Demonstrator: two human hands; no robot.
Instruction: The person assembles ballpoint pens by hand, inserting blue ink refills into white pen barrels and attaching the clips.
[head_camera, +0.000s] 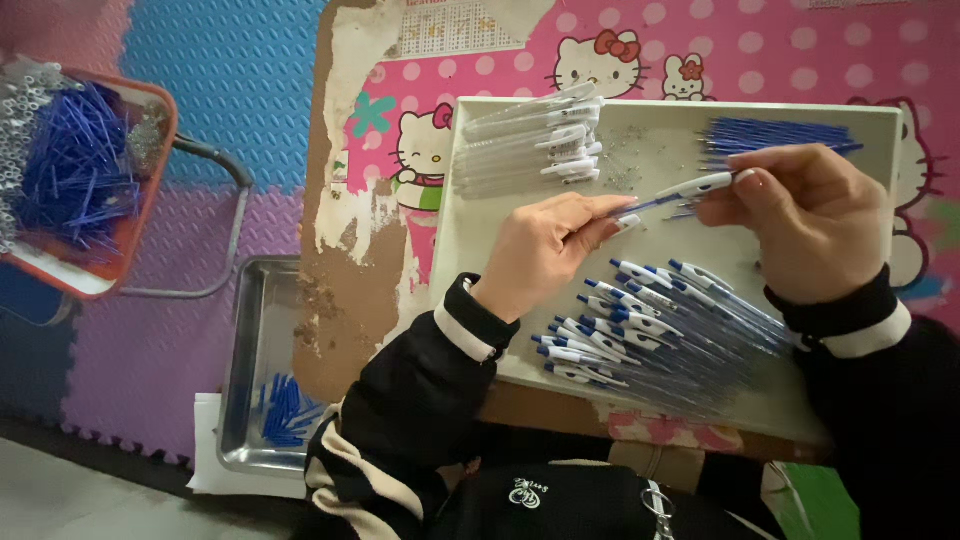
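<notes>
Both hands pinch one ballpoint pen (672, 195) over the white tray (480, 230); left hand (545, 250) grips its blue refill end, right hand (810, 215) its white clip end. Finished pens (650, 320) piled just below; clear barrels (530, 145) top-left, blue refills (775, 135) top-right.

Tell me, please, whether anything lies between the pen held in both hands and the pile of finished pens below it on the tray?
Nothing visible does. The pen hangs between left hand and right hand, above bare tray; the pile of finished pens lies just below.
</notes>
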